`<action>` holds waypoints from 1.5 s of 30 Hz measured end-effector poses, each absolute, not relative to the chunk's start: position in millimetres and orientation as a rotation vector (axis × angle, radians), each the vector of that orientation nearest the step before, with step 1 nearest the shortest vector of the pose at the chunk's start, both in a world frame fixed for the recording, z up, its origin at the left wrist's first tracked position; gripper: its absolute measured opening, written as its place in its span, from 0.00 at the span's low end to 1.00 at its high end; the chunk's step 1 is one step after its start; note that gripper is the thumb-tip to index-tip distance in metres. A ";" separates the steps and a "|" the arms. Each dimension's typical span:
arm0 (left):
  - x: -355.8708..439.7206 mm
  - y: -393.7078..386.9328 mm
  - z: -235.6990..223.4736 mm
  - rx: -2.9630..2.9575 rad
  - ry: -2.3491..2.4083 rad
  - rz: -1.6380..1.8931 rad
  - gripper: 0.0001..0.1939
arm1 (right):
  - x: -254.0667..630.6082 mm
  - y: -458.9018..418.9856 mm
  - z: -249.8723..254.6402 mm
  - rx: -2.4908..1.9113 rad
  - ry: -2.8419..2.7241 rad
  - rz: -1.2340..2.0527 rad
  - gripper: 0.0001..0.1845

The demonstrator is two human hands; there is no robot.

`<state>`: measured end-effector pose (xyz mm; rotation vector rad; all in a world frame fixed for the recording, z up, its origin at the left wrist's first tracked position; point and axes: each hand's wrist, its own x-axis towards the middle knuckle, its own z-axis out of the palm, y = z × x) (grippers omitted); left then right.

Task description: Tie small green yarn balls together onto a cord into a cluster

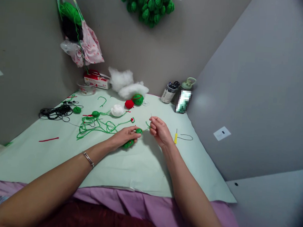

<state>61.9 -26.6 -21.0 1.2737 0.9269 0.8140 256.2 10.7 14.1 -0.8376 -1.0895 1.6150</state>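
Near the middle of the table, my left hand is closed on a small green yarn ball, held between thumb and fingers. A second green yarn piece shows just under that hand. My right hand is raised a little to the right, its fingers pinched on a thin needle. Green yarn runs across the short gap between the two hands. To the left of my left hand lie tangled green yarn strands and a small red-and-white piece.
White stuffing sits at the back, behind white, red and green yarn balls. Black cord lies at left. A yellow-handled tool is at right, before a bottle and a pen holder.
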 end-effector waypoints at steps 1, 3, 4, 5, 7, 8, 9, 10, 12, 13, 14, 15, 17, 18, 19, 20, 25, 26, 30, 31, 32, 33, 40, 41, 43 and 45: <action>62.3 -26.8 -20.5 1.266 0.945 0.820 0.25 | 256.0 10.8 13.8 -0.839 -1.091 1.617 0.20; 62.5 -27.0 -20.1 1.268 0.958 0.827 0.26 | 255.5 11.0 12.9 -0.838 -1.099 1.619 0.20; 62.5 -26.8 -20.2 1.274 0.948 0.825 0.26 | 255.2 11.1 12.3 -0.835 -1.105 1.619 0.20; 62.2 -26.6 -20.6 1.279 0.932 0.817 0.25 | 255.0 11.2 11.7 -0.830 -1.110 1.620 0.20; 61.6 -26.2 -21.4 1.290 0.896 0.790 0.23 | 254.5 11.3 10.5 -0.819 -1.117 1.625 0.20; 61.4 -26.1 -21.6 1.301 0.884 0.774 0.22 | 254.3 11.4 10.0 -0.815 -1.119 1.628 0.20; 61.2 -26.1 -21.5 1.315 0.879 0.760 0.22 | 254.1 11.4 9.6 -0.812 -1.121 1.630 0.20; 61.1 -26.2 -21.1 1.331 0.882 0.745 0.21 | 254.0 11.4 9.3 -0.811 -1.123 1.630 0.20; 61.3 -26.8 -19.9 1.358 0.890 0.726 0.21 | 253.9 11.3 9.4 -0.810 -1.127 1.623 0.20; 61.5 -27.3 -19.1 1.366 0.893 0.718 0.21 | 253.9 11.2 9.7 -0.811 -1.130 1.616 0.20; 61.8 -27.7 -18.4 1.369 0.891 0.712 0.21 | 254.0 11.1 10.1 -0.812 -1.135 1.608 0.20; 62.2 -28.2 -17.8 1.367 0.885 0.710 0.21 | 254.2 11.1 10.5 -0.814 -1.142 1.598 0.20; 63.0 -29.3 -16.9 1.346 0.868 0.715 0.21 | 255.0 11.3 11.4 -0.821 -1.159 1.572 0.19; 63.5 -29.8 -16.6 1.328 0.861 0.726 0.21 | 255.5 11.5 11.7 -0.826 -1.167 1.558 0.19; 63.9 -30.4 -16.5 1.307 0.858 0.741 0.21 | 256.0 11.8 12.1 -0.831 -1.172 1.546 0.18; 64.2 -30.9 -16.3 1.288 0.860 0.758 0.21 | 256.5 12.1 12.5 -0.837 -1.173 1.536 0.18; 65.3 -32.4 -15.8 1.234 0.897 0.815 0.22 | 255.7 10.8 15.4 -0.866 -1.129 1.548 0.15; 65.4 -32.3 -15.7 1.227 0.894 0.825 0.22 | 254.9 10.0 16.1 -0.866 -1.127 1.553 0.16; 65.8 -31.3 -15.8 1.198 0.890 0.864 0.23 | 252.5 6.2 18.5 -0.845 -1.183 1.574 0.19; 65.8 -31.0 -15.8 1.192 0.889 0.872 0.24 | 252.2 5.2 19.1 -0.836 -1.199 1.585 0.19; 65.7 -30.8 -15.9 1.190 0.887 0.880 0.24 | 252.1 4.2 19.7 -0.827 -1.217 1.601 0.19; 65.6 -30.7 -15.8 1.192 0.883 0.887 0.24 | 252.0 3.1 20.2 -0.820 -1.238 1.621 0.19; 64.4 -30.1 -13.8 1.229 0.824 0.926 0.24 | 249.8 -1.4 20.0 -0.854 -1.362 1.663 0.18; 64.1 -29.8 -14.1 1.234 0.820 0.926 0.25 | 249.9 -1.1 19.4 -0.868 -1.363 1.650 0.19; 63.8 -29.1 -15.4 1.251 0.827 0.910 0.24 | 250.5 0.0 18.2 -0.893 -1.364 1.632 0.19; 63.7 -28.6 -17.4 1.271 0.833 0.879 0.23 | 251.3 1.7 17.1 -0.900 -1.354 1.621 0.19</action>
